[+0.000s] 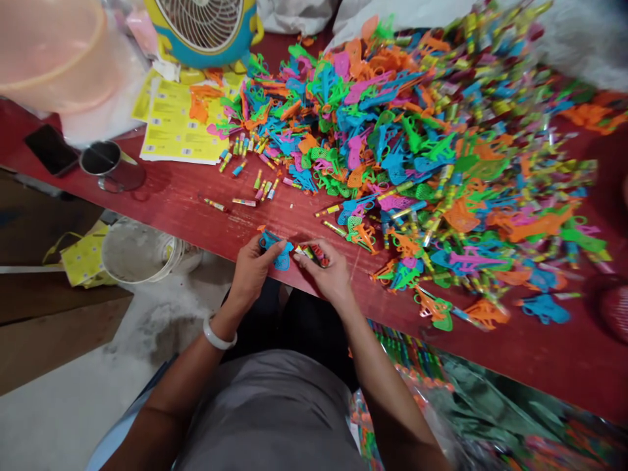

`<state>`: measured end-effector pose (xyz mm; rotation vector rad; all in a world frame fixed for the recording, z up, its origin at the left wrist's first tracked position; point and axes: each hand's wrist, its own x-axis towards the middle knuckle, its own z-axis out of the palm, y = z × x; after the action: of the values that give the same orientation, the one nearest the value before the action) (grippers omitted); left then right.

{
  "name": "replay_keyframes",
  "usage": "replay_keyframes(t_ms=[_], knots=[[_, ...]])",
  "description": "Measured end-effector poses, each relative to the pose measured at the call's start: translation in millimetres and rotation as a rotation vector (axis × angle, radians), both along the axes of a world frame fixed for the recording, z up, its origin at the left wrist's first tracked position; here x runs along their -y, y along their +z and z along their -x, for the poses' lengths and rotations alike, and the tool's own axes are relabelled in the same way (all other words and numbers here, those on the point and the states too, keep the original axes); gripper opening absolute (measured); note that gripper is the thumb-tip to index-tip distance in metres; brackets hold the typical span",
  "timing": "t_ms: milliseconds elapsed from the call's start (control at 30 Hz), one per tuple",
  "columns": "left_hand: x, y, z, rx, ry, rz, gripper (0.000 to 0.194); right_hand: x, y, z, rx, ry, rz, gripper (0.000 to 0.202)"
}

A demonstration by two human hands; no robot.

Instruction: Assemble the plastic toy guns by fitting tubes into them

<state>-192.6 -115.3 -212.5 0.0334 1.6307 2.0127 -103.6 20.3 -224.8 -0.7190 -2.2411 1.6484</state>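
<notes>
My left hand (251, 273) is closed on a small blue plastic piece (281, 259) with a lattice-patterned wide end, held just over the table's front edge. A bit of orange shows at the piece's upper end. Close beside it, my right hand (332, 275) has its fingers wrapped round several small printed tubes (318, 254) in red, yellow and dark colours. The two hands nearly meet; whether a tube touches the blue piece is too small to tell. Loose tubes (244, 202) of the same sort lie on the red table (196, 226) beyond my hands.
A large heap of coloured plastic pieces (387, 144) and wrapped tubes covers the right side. At the back left stand a fan (203, 29), yellow printed sheets (184, 124), a metal mug (110, 167), a phone (52, 149) and a pink basin (53, 52). Below is a bucket (140, 252).
</notes>
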Motion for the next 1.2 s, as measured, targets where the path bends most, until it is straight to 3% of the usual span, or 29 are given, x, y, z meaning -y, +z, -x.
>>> replay_keyframes(t_ms=[167, 367, 567, 733, 933, 1200], knots=[[-1.7, -1.5, -1.5, 0.001, -0.025, 0.018, 0.031, 4.2, -0.2, 0.7, -0.014, -0.061, -0.062, 0.022], [-5.1, -5.3, -1.6, -0.008, 0.077, 0.038, 0.027, 18.9, -3.9, -1.8, -0.058, 0.085, -0.125, 0.008], [-9.3, 0.1, -3.9, 0.012, 0.052, -0.015, 0.025, 9.8, 0.7, 2.4, -0.022, -0.117, -0.117, 0.019], [-11.6, 1.0, -6.0, 0.021, 0.043, -0.026, 0.027, 10.0, -2.1, 3.4, -0.01, -0.074, -0.131, 0.017], [-10.1, -2.1, -5.9, 0.011, 0.044, -0.008, 0.025, 13.3, -3.2, 3.7, 0.019, -0.152, -0.032, 0.024], [-11.9, -2.3, -4.6, 0.033, 0.072, -0.005, 0.026, 13.5, -2.5, 2.8, -0.001, -0.101, -0.141, 0.02]])
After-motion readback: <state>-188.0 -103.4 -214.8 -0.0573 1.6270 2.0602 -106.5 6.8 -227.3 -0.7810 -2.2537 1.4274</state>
